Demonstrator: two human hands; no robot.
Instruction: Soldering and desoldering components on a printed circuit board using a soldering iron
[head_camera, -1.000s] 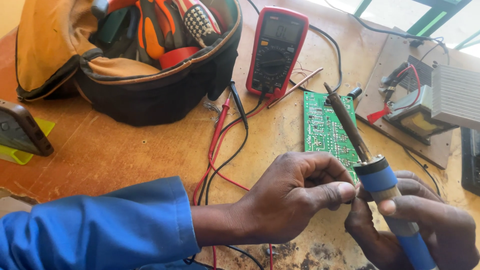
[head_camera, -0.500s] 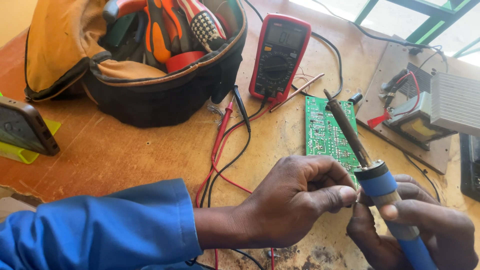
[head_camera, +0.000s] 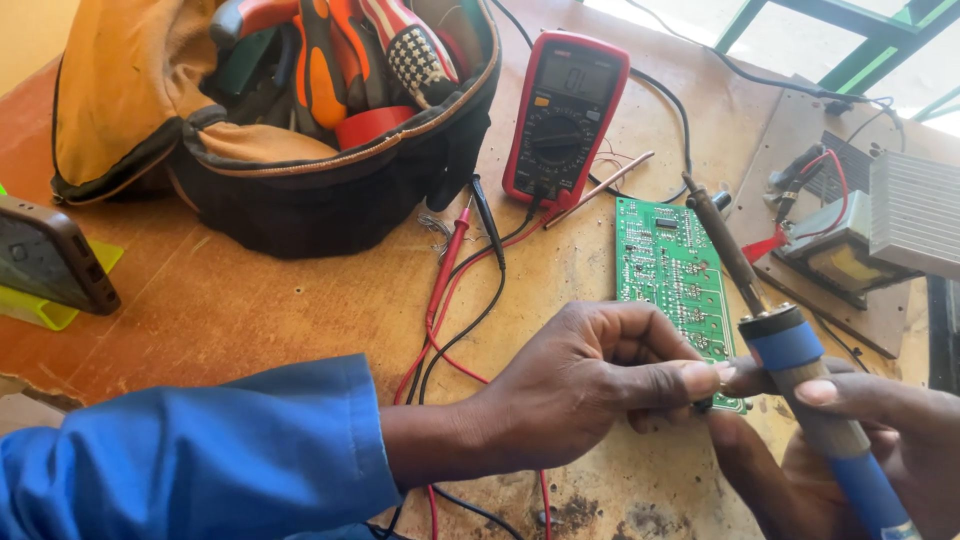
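Hands meet nearest me: my left hand (head_camera: 590, 385) pinches a small dark part (head_camera: 704, 404) between thumb and forefinger at the near edge of the green circuit board (head_camera: 668, 270), while my right hand (head_camera: 850, 440) is wrapped around the blue-handled soldering iron (head_camera: 790, 350), tip raised away from the board. I judge this the placing step before soldering; the next move calls for a steady seat and a lowered tip. Beyond lie the probe leads (head_camera: 455, 270), the red multimeter (head_camera: 565, 115) and the tool bag (head_camera: 280, 130).
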